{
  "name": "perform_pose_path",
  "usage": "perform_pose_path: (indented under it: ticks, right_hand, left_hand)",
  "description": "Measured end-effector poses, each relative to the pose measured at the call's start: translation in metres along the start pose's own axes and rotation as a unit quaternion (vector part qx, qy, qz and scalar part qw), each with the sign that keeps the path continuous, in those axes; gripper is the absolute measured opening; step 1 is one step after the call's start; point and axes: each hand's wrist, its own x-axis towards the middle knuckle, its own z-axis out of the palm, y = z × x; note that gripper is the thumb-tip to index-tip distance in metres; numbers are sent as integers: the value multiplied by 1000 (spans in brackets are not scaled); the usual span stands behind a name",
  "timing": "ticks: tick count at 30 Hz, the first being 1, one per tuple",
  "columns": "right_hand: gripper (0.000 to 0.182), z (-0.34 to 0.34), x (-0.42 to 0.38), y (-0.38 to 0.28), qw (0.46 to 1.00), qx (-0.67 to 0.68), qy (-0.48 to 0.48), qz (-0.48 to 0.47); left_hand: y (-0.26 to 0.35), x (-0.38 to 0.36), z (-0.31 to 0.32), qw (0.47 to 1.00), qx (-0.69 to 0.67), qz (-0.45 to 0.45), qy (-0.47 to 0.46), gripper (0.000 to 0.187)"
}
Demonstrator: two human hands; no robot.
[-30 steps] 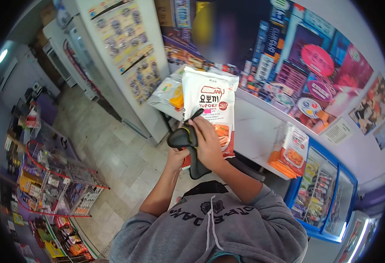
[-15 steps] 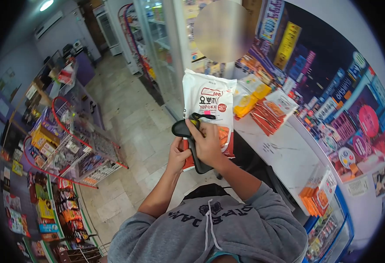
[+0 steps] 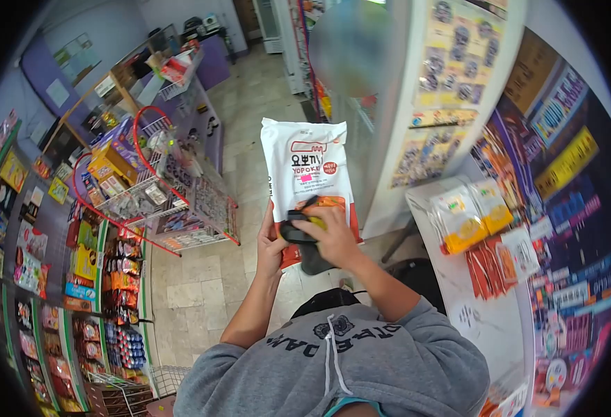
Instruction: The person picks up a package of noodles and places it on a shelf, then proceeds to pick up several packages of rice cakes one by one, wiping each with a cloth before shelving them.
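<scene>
My left hand grips the lower left side of a white and red Yopokki bag, which hangs upright in front of me. A black handheld device, like a label gun, is in my right hand, over the lower part of the bag. Blur hides some of the fingers there. A small pink label shows on the bag's front, above the device.
A white counter on the right bears yellow packets and red packets. Left of me are a red-edged wire rack with goods and snack shelves. A white pillar rises ahead at the right.
The view has turned to the right. The bag, both hands and the device have shifted left in the picture. The device has tilted slightly, and the bag stays in my left hand.
</scene>
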Motion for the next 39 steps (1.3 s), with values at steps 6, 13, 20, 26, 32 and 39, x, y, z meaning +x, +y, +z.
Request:
perform_pose_path:
  ticks: [6, 13, 20, 26, 32, 39]
  right_hand:
    - [34, -9, 68, 141, 911, 312, 92, 253]
    - [54, 53, 133, 161, 767, 550, -69, 323]
    - [60, 123, 189, 190, 846, 456, -71, 268]
    - [64, 171, 264, 205, 873, 414, -73, 246]
    - [67, 219, 308, 225, 888, 366, -87, 265]
    - [64, 256, 332, 269, 899, 325, -79, 284]
  left_hand:
    - [-1, 63, -22, 993, -74, 18, 90, 84]
    - [-12, 116, -63, 993, -28, 35, 106, 83]
    - [101, 266, -68, 721, 600, 331, 103, 45]
    - [134, 413, -116, 918, 380, 102, -39, 27]
    - [133, 491, -166, 964, 256, 66, 36, 12]
    - [117, 564, -198, 932, 355, 59, 29, 19]
